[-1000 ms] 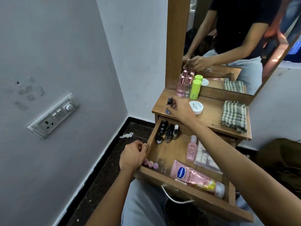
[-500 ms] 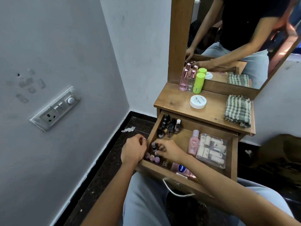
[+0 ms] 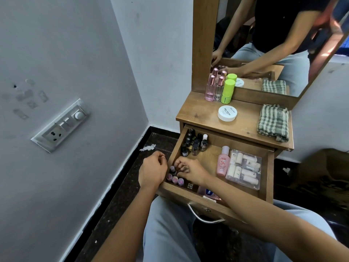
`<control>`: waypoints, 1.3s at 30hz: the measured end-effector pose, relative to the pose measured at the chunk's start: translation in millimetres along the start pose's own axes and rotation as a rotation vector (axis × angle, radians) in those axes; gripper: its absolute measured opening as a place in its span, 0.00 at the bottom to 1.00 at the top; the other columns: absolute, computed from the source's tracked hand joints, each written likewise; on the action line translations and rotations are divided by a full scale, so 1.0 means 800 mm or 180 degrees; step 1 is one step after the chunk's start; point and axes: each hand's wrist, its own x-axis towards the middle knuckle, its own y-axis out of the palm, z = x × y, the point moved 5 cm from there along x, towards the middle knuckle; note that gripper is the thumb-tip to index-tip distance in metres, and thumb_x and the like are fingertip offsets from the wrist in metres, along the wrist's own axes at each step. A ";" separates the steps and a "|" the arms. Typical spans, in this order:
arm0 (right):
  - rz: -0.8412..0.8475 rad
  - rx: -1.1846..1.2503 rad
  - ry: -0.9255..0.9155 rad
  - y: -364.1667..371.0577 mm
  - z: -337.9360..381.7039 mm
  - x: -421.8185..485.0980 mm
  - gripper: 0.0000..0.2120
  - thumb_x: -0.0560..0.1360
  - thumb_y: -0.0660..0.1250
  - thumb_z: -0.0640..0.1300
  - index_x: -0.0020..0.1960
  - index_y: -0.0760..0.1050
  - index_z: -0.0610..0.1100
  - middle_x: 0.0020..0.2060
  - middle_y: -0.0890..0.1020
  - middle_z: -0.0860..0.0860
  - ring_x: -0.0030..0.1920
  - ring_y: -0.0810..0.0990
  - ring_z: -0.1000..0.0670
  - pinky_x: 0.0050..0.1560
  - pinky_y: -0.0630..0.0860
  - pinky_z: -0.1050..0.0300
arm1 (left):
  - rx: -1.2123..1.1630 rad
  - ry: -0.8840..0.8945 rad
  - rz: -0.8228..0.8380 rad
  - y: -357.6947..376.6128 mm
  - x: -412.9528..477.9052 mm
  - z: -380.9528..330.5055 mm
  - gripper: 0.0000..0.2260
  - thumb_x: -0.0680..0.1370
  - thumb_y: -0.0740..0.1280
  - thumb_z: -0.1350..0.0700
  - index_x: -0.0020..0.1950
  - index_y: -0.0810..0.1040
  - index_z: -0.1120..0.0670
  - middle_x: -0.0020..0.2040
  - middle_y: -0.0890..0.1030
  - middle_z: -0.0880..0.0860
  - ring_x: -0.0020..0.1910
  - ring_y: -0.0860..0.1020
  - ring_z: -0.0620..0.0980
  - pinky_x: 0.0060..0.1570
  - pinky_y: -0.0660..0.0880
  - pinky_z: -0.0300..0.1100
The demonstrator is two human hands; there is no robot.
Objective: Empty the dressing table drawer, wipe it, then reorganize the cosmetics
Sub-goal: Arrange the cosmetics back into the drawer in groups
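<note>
The wooden drawer of the dressing table is pulled out over my lap. My left hand grips its left wall near the front corner. My right hand reaches into the front left of the drawer and pinches a small dark nail polish bottle, which stands beside three pastel-capped bottles. Several dark nail polish bottles stand at the back left. A pink bottle, a clear pouch of tubes and a pink lotion tube, partly hidden by my arm, lie in the drawer.
On the table top stand two perfume bottles, a green stick, a white jar and a folded checked cloth. A mirror rises behind. The wall with a socket panel is close on the left.
My right hand carried the small dark bottle from the table top down into the drawer's front left corner. My left hand stayed on the drawer's left wall.
</note>
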 end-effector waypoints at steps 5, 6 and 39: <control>0.0062 -0.0088 -0.0037 0.008 -0.001 0.003 0.11 0.72 0.69 0.29 0.52 0.77 0.39 0.46 0.81 0.44 0.46 0.79 0.54 0.46 0.75 0.71 | -0.0002 -0.0006 -0.0002 0.000 -0.001 0.000 0.09 0.81 0.61 0.52 0.56 0.79 0.48 0.43 0.82 0.50 0.39 0.78 0.47 0.38 0.71 0.41; 0.0075 -0.0095 -0.0023 0.008 -0.002 0.004 0.11 0.72 0.69 0.29 0.52 0.77 0.39 0.46 0.81 0.44 0.46 0.79 0.54 0.46 0.74 0.72 | -0.0001 0.0003 -0.0005 0.000 -0.001 -0.001 0.09 0.81 0.61 0.52 0.56 0.79 0.48 0.43 0.82 0.50 0.39 0.78 0.47 0.39 0.71 0.41; -0.2110 -0.2587 0.0554 -0.340 0.087 0.114 0.10 0.76 0.61 0.40 0.56 0.72 0.39 0.55 0.77 0.40 0.59 0.66 0.37 0.56 0.64 0.44 | 0.0029 0.0021 0.0063 -0.001 -0.001 -0.003 0.09 0.81 0.60 0.52 0.55 0.79 0.48 0.40 0.81 0.47 0.35 0.78 0.43 0.35 0.74 0.40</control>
